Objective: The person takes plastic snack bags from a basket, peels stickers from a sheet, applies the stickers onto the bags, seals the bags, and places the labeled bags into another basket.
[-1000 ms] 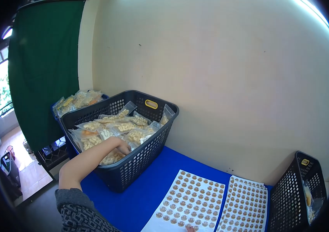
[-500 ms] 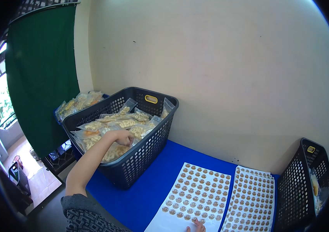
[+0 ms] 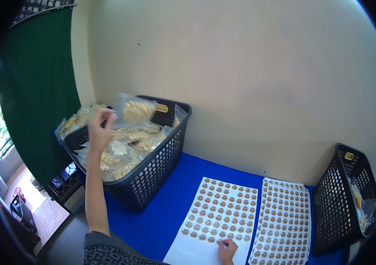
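- Pale wall [image 3: 223,79] fills the upper and middle frame; left of it hangs a green curtain [image 3: 37,97], with a bright doorway beyond and a small dark basket [image 3: 22,214] on the floor at lower left.
- Left of centre, a heap of packed bags [image 3: 78,120] sits just behind the large black basket [image 3: 152,176].
- Rising from the lower left, the left arm crosses the large basket's near left rim. The left hand [image 3: 101,128] is narrow, thumb and fingers drawn together at the left edge of a clear bag of pale pieces [image 3: 137,111]. That bag is blurred and tilted, above the contents and in front of the far rim with its yellow-edged handle slot.
- Inside the large basket, similar bags [image 3: 146,145] lie in a loose layer below the rim.
- Between this basket and the paper, a wedge of blue cloth [image 3: 166,203] shows, widening toward the near side.
- At bottom centre, the right hand [image 3: 227,251] has thumb and forefinger close together at the lowest row of round stickers on the sticker sheet [image 3: 197,251]. Whether a sticker is between them cannot be told.
- A thin blue gap separates that sheet from the overlapping sheet stack [image 3: 283,221].
- Close to the stack's right edge stands the right-hand black basket [image 3: 334,207], bags [image 3: 359,205] inside.
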Demonstrator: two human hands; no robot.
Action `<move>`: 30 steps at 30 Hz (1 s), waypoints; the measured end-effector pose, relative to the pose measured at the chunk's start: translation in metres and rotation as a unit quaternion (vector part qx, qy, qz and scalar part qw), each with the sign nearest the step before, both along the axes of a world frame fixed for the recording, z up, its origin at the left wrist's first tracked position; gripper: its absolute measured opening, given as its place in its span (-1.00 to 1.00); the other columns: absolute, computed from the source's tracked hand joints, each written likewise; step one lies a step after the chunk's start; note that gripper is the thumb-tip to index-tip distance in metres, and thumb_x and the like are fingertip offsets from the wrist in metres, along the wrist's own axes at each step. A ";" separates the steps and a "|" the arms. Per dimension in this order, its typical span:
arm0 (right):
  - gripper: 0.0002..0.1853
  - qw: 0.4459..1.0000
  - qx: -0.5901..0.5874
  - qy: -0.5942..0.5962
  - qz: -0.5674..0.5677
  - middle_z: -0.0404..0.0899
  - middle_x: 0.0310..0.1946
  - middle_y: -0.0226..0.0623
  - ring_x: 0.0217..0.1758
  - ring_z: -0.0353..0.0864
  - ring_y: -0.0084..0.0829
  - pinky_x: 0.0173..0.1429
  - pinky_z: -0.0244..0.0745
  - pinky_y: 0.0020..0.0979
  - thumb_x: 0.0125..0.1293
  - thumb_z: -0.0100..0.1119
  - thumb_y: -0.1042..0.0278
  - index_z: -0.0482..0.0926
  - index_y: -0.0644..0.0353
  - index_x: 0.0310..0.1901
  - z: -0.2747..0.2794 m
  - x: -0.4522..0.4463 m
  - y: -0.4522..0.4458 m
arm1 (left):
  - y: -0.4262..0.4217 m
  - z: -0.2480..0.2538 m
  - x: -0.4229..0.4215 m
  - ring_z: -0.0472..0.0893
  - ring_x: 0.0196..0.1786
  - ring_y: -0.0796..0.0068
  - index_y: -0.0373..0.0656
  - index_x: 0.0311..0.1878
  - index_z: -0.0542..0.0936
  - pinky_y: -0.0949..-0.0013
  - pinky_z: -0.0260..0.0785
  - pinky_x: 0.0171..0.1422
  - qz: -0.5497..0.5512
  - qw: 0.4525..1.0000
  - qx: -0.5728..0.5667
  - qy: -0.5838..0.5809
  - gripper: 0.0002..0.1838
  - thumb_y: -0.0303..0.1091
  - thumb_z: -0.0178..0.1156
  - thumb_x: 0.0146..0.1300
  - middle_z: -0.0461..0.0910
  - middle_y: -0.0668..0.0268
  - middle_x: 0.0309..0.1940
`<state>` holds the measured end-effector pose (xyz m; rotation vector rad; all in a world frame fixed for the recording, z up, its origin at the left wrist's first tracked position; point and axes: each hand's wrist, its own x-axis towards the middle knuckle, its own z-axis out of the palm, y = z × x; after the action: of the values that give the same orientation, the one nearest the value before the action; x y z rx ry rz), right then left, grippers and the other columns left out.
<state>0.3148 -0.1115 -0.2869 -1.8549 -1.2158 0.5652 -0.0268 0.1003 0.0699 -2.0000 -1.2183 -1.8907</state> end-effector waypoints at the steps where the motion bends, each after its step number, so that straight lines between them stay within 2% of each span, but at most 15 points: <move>1: -0.89 0.991 0.120 -0.049 -0.030 0.40 -0.69 -0.35 -0.54 0.40 -0.39 -0.22 0.21 -0.34 -0.19 0.10 0.53 0.37 0.22 -0.58 -0.007 -0.003 0.004 | -0.006 -0.006 0.001 0.42 -0.41 0.62 -0.24 -0.38 0.37 0.59 0.25 -0.34 -0.033 0.996 0.016 -0.085 -0.92 -0.47 0.01 0.04 0.39 0.39 -0.50; 2: -0.90 0.986 0.149 -0.068 0.006 0.41 -0.63 -0.27 -0.54 0.41 -0.37 -0.35 0.27 -0.39 -0.16 0.07 0.53 0.37 0.24 -0.53 -0.041 0.009 0.008 | -0.018 -0.011 0.008 0.42 -0.41 0.62 -0.24 -0.38 0.37 0.59 0.25 -0.34 -0.041 0.995 0.008 -0.086 -0.92 -0.47 0.01 0.04 0.39 0.39 -0.50; 4: -0.90 0.983 0.154 -0.096 0.013 0.39 -0.61 -0.24 -0.56 0.41 -0.38 -0.45 0.30 -0.44 -0.15 0.05 0.57 0.37 0.27 -0.52 -0.040 0.010 0.009 | -0.046 -0.021 0.031 0.41 -0.42 0.66 -0.22 -0.31 0.32 0.65 0.25 -0.39 -0.099 0.965 0.055 -0.238 -0.88 -0.45 -0.01 0.08 0.36 0.39 -0.49; 6: -0.90 0.986 0.151 -0.077 0.008 0.38 -0.60 -0.23 -0.56 0.41 -0.39 -0.46 0.31 -0.46 -0.15 0.04 0.60 0.37 0.28 -0.51 -0.044 0.012 0.012 | -0.073 -0.038 0.062 0.40 -0.46 0.64 -0.22 -0.31 0.29 0.60 0.30 -0.46 -0.166 0.933 0.007 -0.320 -0.87 -0.45 -0.02 0.08 0.34 0.37 -0.50; 10: -0.89 0.986 0.164 -0.039 0.003 0.35 -0.58 -0.21 -0.57 0.40 -0.42 -0.48 0.33 -0.51 -0.16 0.00 0.65 0.36 0.30 -0.51 -0.037 0.011 0.012 | -0.105 -0.082 0.118 0.38 -0.58 0.59 -0.26 -0.33 0.27 0.50 0.33 -0.57 -0.295 0.887 -0.122 -0.334 -0.87 -0.45 -0.04 0.07 0.31 0.33 -0.58; 13: -0.87 0.985 0.166 -0.038 0.003 0.35 -0.58 -0.22 -0.57 0.40 -0.42 -0.47 0.33 -0.50 -0.16 0.00 0.65 0.36 0.30 -0.48 -0.033 0.011 0.010 | -0.112 -0.127 0.147 0.39 -0.57 0.58 -0.28 -0.34 0.29 0.50 0.36 -0.49 -0.392 0.825 -0.241 -0.328 -0.88 -0.47 -0.04 0.07 0.35 0.31 -0.59; 16: -0.86 0.986 0.162 -0.035 0.002 0.34 -0.59 -0.22 -0.57 0.40 -0.42 -0.47 0.34 -0.50 -0.17 0.01 0.64 0.35 0.31 -0.48 -0.032 0.011 0.011 | -0.122 -0.151 0.171 0.45 -0.51 0.55 -0.25 -0.34 0.33 0.49 0.37 -0.43 -0.409 0.778 -0.327 -0.348 -0.91 -0.46 -0.05 0.09 0.41 0.30 -0.56; 17: -0.85 0.986 0.162 -0.027 0.005 0.33 -0.59 -0.22 -0.58 0.40 -0.42 -0.48 0.35 -0.50 -0.18 0.02 0.64 0.34 0.31 -0.48 -0.031 0.012 0.010 | -0.125 -0.156 0.173 0.47 -0.44 0.54 -0.27 -0.33 0.35 0.49 0.38 -0.36 -0.427 0.768 -0.336 -0.338 -0.90 -0.46 -0.05 0.09 0.43 0.30 -0.53; 20: -0.84 0.985 0.172 0.017 -0.019 0.33 -0.59 -0.21 -0.58 0.40 -0.43 -0.48 0.37 -0.52 -0.20 0.05 0.63 0.34 0.31 -0.49 -0.024 0.011 0.011 | -0.131 -0.162 0.178 0.47 -0.43 0.54 -0.27 -0.32 0.37 0.50 0.37 -0.33 -0.426 0.740 -0.375 -0.362 -0.89 -0.44 -0.04 0.09 0.43 0.31 -0.53; 22: -0.81 0.987 0.157 0.015 -0.021 0.32 -0.59 -0.25 -0.59 0.40 -0.48 -0.47 0.39 -0.55 -0.23 0.08 0.61 0.36 0.32 -0.47 -0.018 0.013 0.010 | -0.134 -0.160 0.176 0.47 -0.45 0.55 -0.28 -0.32 0.38 0.49 0.37 -0.34 -0.424 0.738 -0.385 -0.357 -0.87 -0.42 -0.03 0.09 0.43 0.32 -0.53; 24: -0.79 0.983 0.163 0.077 -0.032 0.30 -0.57 -0.29 -0.58 0.35 -0.50 -0.47 0.35 -0.57 -0.22 0.08 0.62 0.38 0.28 -0.44 -0.021 0.013 0.010 | -0.133 -0.163 0.170 0.50 -0.41 0.49 -0.32 -0.31 0.38 0.46 0.42 -0.29 -0.438 0.731 -0.382 -0.358 -0.86 -0.44 -0.05 0.10 0.46 0.23 -0.48; 26: -0.77 0.983 0.167 0.076 -0.022 0.29 -0.58 -0.31 -0.57 0.35 -0.53 -0.47 0.34 -0.58 -0.24 0.11 0.60 0.38 0.26 -0.43 -0.028 0.016 0.009 | -0.131 -0.164 0.168 0.50 -0.43 0.50 -0.33 -0.31 0.38 0.50 0.42 -0.33 -0.432 0.733 -0.379 -0.363 -0.86 -0.45 -0.06 0.11 0.46 0.23 -0.50; 28: -0.76 0.978 0.184 0.096 -0.028 0.25 -0.60 -0.40 -0.58 0.37 -0.64 -0.44 0.35 -0.65 -0.24 0.13 0.64 0.37 0.29 -0.43 -0.030 0.016 0.009 | -0.129 -0.167 0.166 0.50 -0.44 0.51 -0.33 -0.32 0.38 0.50 0.41 -0.35 -0.431 0.738 -0.370 -0.364 -0.86 -0.45 -0.06 0.10 0.46 0.24 -0.52; 30: -0.76 0.976 0.172 0.128 -0.030 0.25 -0.60 -0.40 -0.59 0.35 -0.64 -0.46 0.32 -0.64 -0.24 0.13 0.62 0.37 0.26 -0.43 -0.032 0.017 0.008 | -0.130 -0.168 0.165 0.50 -0.45 0.51 -0.33 -0.32 0.38 0.51 0.40 -0.37 -0.421 0.737 -0.373 -0.375 -0.86 -0.46 -0.06 0.10 0.45 0.24 -0.53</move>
<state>0.3317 -0.1038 -0.3193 -1.4723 -1.0105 0.5076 0.1384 -0.0294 -0.0977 -2.5345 -1.5681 -3.3227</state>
